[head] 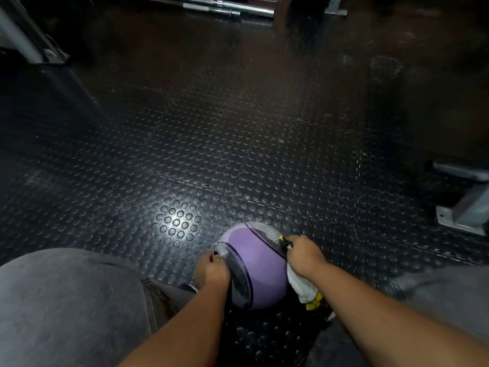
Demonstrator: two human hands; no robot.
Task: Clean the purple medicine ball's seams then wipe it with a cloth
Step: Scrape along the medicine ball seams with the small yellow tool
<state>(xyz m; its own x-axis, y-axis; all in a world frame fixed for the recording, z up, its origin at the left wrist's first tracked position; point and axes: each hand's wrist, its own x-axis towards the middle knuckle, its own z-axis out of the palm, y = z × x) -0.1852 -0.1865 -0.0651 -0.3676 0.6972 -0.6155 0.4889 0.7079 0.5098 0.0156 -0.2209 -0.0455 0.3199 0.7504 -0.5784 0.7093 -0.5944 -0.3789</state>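
Low in the frame, right of centre, one purple ball (258,263) sits on the floor (211,144) between two knees in grey trousers. Two bare arms reach to it. The left grip (211,271) curls round the ball's left side and holds it. The right grip (304,256) is closed on one small black-and-yellow tool (284,241), whose tip touches a dark seam at the ball's upper right. One white cloth (301,284) with a yellow edge hangs under that hand, against the ball's right side; whether the fingers also hold it I cannot tell.

The tool is mostly hidden by the fingers and too blurred to name. Grey, dusty-looking bands run beside the seams. The ball's underside is out of sight, and both knees are cut off by the frame edges.

The floor is dark rubber tile with raised round studs, with a bright glare left of the ball. A few chrome bars (227,7) lie at the top edge, cut off. Grey metal frame feet stand at upper left (29,41) and at the right edge (463,215).
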